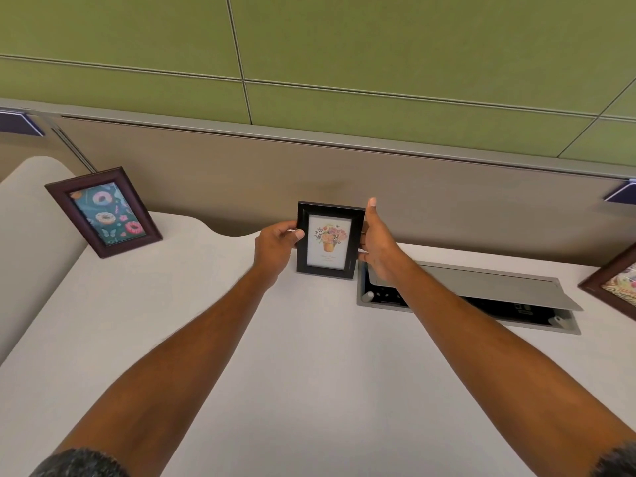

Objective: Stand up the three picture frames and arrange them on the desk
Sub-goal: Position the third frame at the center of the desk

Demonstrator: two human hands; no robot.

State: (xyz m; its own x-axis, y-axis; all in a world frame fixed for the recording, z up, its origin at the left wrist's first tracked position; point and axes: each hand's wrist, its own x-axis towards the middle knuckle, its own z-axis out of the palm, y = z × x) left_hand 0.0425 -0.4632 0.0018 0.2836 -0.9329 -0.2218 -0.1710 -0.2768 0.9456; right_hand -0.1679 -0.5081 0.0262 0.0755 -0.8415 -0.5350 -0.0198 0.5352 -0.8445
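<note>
A small black frame [328, 241] with a flower-pot picture stands upright at the back middle of the white desk [292, 356]. My left hand [277, 247] pinches its left edge, thumb on the front. My right hand [377, 246] lies flat against its right edge, fingers stretched upward. A dark-brown frame [103, 211] with a doughnut picture stands upright at the back left, turned slightly. A third brown frame [616, 284] is cut off by the right border of the view; it seems to stand upright.
A grey cable box [475, 297] with its lid propped open is sunk into the desk right of the black frame, under my right wrist. A tan partition [447, 201] and green wall panels rise behind the desk. The desk's back edge curves in at the left.
</note>
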